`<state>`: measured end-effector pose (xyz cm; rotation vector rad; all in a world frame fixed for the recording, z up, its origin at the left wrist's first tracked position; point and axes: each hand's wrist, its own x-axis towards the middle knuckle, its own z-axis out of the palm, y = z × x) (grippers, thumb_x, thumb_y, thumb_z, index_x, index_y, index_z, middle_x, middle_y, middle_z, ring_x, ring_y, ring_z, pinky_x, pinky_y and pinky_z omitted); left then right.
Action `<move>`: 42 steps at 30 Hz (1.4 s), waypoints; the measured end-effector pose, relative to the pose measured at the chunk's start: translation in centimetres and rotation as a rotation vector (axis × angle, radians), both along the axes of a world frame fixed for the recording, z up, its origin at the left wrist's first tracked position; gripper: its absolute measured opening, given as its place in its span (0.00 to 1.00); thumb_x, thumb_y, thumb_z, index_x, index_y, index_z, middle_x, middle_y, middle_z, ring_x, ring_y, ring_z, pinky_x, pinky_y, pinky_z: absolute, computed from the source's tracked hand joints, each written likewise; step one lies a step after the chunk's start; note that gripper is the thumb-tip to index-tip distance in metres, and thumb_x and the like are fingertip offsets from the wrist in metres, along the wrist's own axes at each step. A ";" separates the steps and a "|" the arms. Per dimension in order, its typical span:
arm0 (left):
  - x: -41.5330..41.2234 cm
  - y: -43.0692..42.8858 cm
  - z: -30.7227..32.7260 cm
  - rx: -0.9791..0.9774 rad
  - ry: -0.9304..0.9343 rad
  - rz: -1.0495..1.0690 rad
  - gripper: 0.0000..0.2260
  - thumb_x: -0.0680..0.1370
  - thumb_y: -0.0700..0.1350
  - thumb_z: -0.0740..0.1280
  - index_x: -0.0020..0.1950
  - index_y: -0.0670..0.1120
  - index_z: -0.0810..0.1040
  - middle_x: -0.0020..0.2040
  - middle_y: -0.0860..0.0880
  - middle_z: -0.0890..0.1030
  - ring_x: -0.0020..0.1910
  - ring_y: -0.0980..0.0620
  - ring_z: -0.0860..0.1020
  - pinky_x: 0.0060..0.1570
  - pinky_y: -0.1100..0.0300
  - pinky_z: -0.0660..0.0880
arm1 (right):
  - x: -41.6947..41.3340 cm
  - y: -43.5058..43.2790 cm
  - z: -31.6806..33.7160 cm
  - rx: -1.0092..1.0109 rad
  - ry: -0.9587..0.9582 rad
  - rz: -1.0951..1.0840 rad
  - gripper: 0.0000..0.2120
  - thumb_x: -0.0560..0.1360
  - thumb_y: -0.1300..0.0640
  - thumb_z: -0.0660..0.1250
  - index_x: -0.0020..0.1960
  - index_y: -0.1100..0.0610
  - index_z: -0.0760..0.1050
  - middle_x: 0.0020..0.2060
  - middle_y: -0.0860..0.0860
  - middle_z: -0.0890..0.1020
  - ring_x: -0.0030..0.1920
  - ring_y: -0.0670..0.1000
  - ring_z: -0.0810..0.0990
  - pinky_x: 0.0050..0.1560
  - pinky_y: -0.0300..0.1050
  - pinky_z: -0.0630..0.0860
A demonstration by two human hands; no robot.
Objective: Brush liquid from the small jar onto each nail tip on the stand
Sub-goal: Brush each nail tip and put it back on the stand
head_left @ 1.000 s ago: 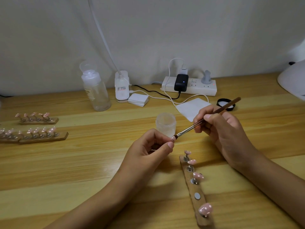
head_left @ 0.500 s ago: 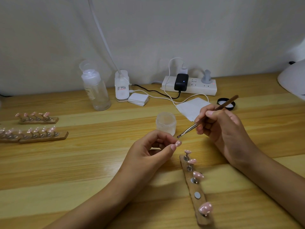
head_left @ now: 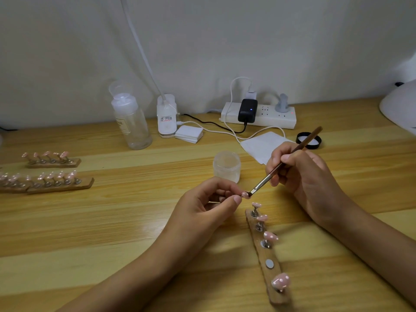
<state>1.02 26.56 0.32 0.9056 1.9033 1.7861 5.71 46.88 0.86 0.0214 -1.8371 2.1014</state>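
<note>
Coating step, judged: left hand [head_left: 209, 203] pinches one tip [head_left: 244, 194], right hand [head_left: 301, 176] grips brush [head_left: 276, 168], bristles on tip, jar [head_left: 227, 167] at 12 o'clock; next, probably reseat tip on stand [head_left: 266, 274], 5 o'clock.

At the wall we see a clear bottle [head_left: 131, 124], a white pwr strip [head_left: 270, 119] w/ black charger [head_left: 247, 110] plugged in, pad stack [head_left: 189, 134] btwn them.

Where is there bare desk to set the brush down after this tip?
Widest free patch: bare wood between the left stands and the left hand, in front of the bottle. A smaller strip lies between the near stand and the right forearm. Crowded: around the small jar, wipe, black lid and power strip.
</note>
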 end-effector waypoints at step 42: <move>-0.2 0.1 -0.1 0.049 -0.027 0.037 0.04 0.74 0.43 0.70 0.43 0.52 0.81 0.41 0.57 0.83 0.40 0.61 0.78 0.43 0.69 0.74 | 0.1 0.4 0.0 -0.085 0.083 -0.071 0.12 0.74 0.61 0.58 0.41 0.54 0.80 0.33 0.51 0.81 0.34 0.48 0.79 0.38 0.38 0.76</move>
